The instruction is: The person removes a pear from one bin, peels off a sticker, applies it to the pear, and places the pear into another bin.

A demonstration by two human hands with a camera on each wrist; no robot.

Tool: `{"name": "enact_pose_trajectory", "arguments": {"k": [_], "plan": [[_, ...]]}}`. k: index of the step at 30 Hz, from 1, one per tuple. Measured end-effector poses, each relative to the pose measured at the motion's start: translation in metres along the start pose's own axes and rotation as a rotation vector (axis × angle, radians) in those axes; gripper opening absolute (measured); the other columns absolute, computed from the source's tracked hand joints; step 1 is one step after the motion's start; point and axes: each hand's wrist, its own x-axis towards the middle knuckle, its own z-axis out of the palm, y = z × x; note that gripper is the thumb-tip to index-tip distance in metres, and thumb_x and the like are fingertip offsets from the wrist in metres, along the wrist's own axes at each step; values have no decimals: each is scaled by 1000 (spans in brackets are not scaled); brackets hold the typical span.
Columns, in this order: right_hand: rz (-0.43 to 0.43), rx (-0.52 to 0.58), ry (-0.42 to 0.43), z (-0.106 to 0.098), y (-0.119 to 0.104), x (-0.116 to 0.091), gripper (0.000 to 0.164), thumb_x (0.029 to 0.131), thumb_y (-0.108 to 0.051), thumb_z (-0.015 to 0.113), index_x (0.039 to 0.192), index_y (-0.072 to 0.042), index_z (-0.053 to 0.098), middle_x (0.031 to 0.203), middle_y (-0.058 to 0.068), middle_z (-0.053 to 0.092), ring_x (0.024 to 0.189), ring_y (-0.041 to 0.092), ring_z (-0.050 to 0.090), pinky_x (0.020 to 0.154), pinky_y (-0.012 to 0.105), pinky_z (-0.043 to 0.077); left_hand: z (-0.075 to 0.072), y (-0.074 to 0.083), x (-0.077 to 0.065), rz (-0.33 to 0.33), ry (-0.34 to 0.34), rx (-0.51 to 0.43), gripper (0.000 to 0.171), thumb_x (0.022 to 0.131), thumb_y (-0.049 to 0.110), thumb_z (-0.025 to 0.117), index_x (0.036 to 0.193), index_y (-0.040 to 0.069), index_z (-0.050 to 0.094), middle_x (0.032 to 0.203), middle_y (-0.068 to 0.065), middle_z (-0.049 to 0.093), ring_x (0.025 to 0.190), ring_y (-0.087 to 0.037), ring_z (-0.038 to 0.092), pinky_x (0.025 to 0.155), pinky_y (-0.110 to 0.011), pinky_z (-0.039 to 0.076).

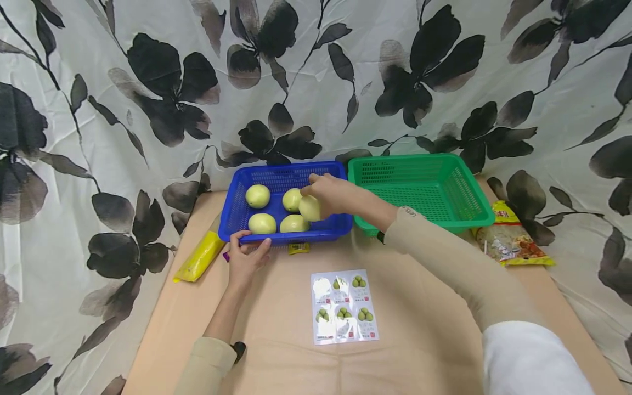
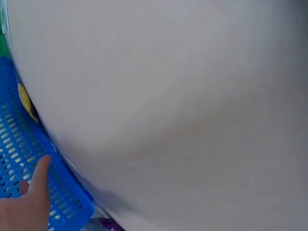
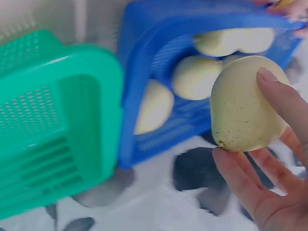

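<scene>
My right hand (image 1: pixel 328 196) holds a pale yellow-green pear (image 3: pixel 248 106) over the right part of the blue basket (image 1: pixel 318 238), thumb on one side and fingers on the other. Several more pears (image 1: pixel 262 223) lie inside that basket. At its front left corner, my left hand (image 1: pixel 245 263) grips the rim, fingers at the top edge and thumb along the outer wall. The left wrist view shows part of this hand (image 2: pixel 29 207) against the slotted blue side. Right beside the blue basket stands a green basket (image 1: pixel 415 189) with nothing in it.
A sheet of pear-picture stickers (image 1: pixel 344 307) lies on the table (image 1: pixel 419 334) in front. A yellow packet (image 1: pixel 199 258) is left of the blue basket, a snack bag (image 1: pixel 511 238) right of the green one. A small yellow wrapper (image 1: pixel 298 248) lies by the blue basket's front; flowered cloth (image 1: pixel 306 82) hangs behind.
</scene>
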Motion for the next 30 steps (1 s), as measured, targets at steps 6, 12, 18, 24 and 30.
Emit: {"name": "enact_pose_trajectory", "arguments": {"k": [6, 12, 18, 24, 30], "plan": [[-76, -9, 107, -6, -29, -53, 55, 82, -26, 90, 132, -14, 69, 120, 15, 63, 98, 34, 63, 82, 38, 61, -1, -1, 1, 33, 13, 1, 66, 91, 28, 82, 138, 21, 36, 116, -12, 66, 102, -29, 76, 88, -51, 63], [-107, 19, 153, 16, -43, -93, 52, 81, -29, 91, 127, -14, 70, 110, 11, 63, 81, 26, 55, 68, 28, 54, -1, -1, 1, 17, 8, 9, 67, 92, 30, 81, 140, 20, 35, 117, -8, 66, 105, -28, 76, 92, -53, 61], [-72, 47, 179, 53, -43, -112, 57, 76, -24, 95, 126, -16, 70, 112, 11, 63, 83, 25, 56, 72, 30, 58, -1, -2, 0, 6, 3, 11, 65, 93, 31, 80, 139, 21, 35, 123, -15, 63, 105, -29, 76, 93, -53, 61], [-5, 98, 243, 93, -36, -119, 62, 73, -18, 97, 129, -13, 69, 115, 11, 63, 93, 29, 59, 79, 35, 62, 0, 0, 0, -17, -4, 17, 63, 93, 32, 80, 136, 25, 34, 126, -16, 61, 105, -26, 76, 96, -55, 59], [48, 119, 309, 123, -30, -119, 64, 71, -16, 97, 129, -11, 69, 116, 12, 63, 91, 30, 60, 77, 39, 63, 1, 4, -1, -20, -9, 20, 65, 92, 32, 80, 137, 23, 33, 128, -18, 60, 106, -25, 76, 98, -57, 58]]}}
